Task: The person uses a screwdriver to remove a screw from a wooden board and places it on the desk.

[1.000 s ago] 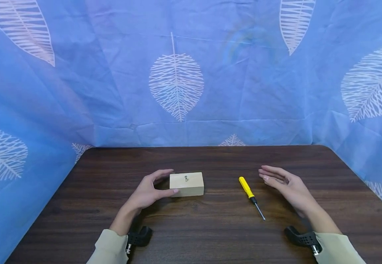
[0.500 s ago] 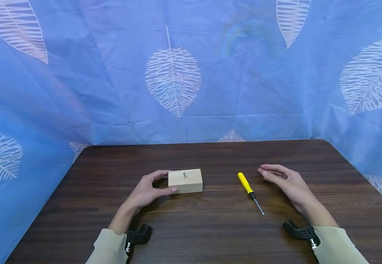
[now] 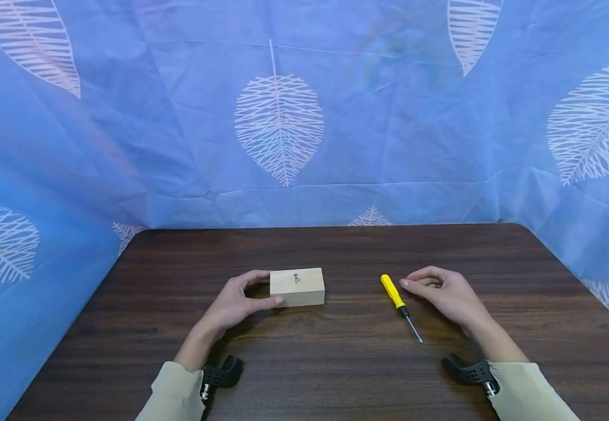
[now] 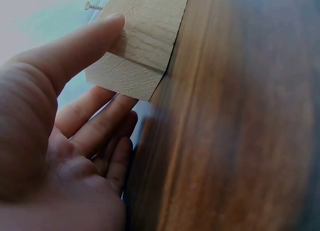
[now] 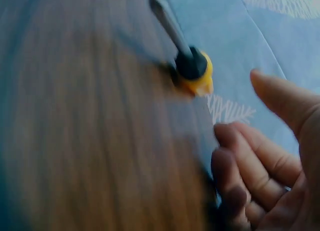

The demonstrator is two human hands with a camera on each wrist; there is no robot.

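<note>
A pale wooden block [image 3: 299,291] lies on the dark table, left of the middle. From its top face a small screw [image 3: 296,278] stands up, seen side-on as a screw [image 4: 93,6] in the left wrist view. My left hand [image 3: 237,302] grips the block's left end, thumb on the near face and fingers behind. To the right lies a screwdriver [image 3: 400,305] with a yellow and black handle, its metal tip toward me. My right hand [image 3: 448,293] is just right of that handle, fingers loosely bent and holding nothing; in the right wrist view a gap separates thumb and screwdriver [image 5: 192,71].
The dark wood table [image 3: 304,374] has rounded far corners. Behind and beside it hangs a blue cloth [image 3: 188,117] with white leaf prints. Black camera mounts [image 3: 222,372] sit on both wrists, below the pale sleeves [image 3: 172,392].
My right hand has moved left, closer to the screwdriver handle. The left hand keeps its grip on the block, and the head view has shifted slightly.
</note>
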